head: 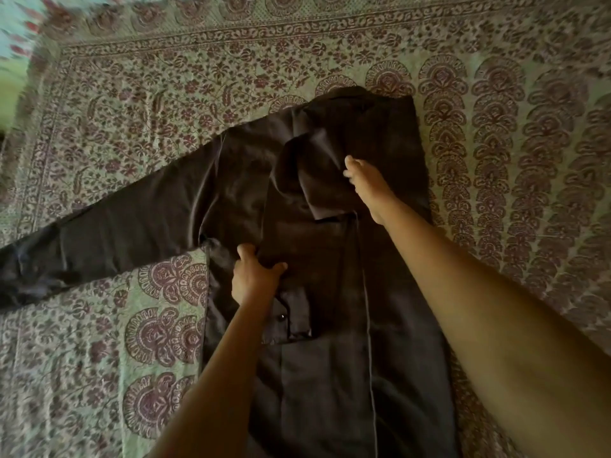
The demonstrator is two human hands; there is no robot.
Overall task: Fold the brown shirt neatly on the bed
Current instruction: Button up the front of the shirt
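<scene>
View from above the person's own arms, looking down on a bed [496, 153] covered by a green and maroon floral spread. The brown shirt [330, 342] lies flat along the middle of it, collar [347, 97] at the far end and hem running out of view toward the person. The left hand [256, 276] is on the shirt's body just below the armpit; its grip is curled, thumb and fingers bunching a small ridge of cloth. Far out to the left of that grip, the long sleeve [115, 233] stretches straight across the spread, not yet folded. The right hand [367, 186] reaches farther up, to the chest, with its fingers extended on the cloth. Blur hides whether this grip pinches or only presses. Just left of that grip, the other sleeve [307, 173] lies doubled back over the chest, and the shirt's right side looks turned inward along a straight edge. The step in hand seems to be settling this first side fold. The next move likely calls for bringing the outstretched sleeve and left side inward to match, then smoothing before folding lengthwise.
</scene>
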